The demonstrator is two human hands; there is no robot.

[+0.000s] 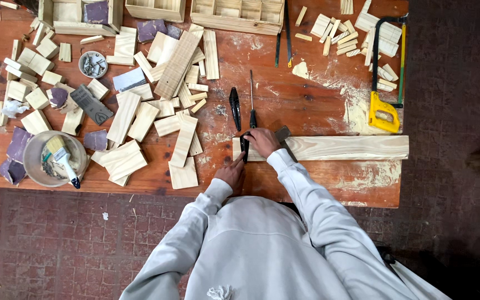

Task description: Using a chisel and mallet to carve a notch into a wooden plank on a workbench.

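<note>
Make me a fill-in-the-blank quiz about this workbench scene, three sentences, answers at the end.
1. Both hands, the left hand and right hand, rest at the ____ end of the long plank.
2. The hacksaw has a ____ handle.
3. The paintbrush stands in a round ____ at the left of the workbench.

Missing words: left; yellow; bucket

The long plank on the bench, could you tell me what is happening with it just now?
A person in a grey top leans over the bench. The right hand presses a small dark tool against the left end of the long plank, and the left hand steadies it from below. A screwdriver, a yellow hacksaw and many wood offcuts lie around.
</note>
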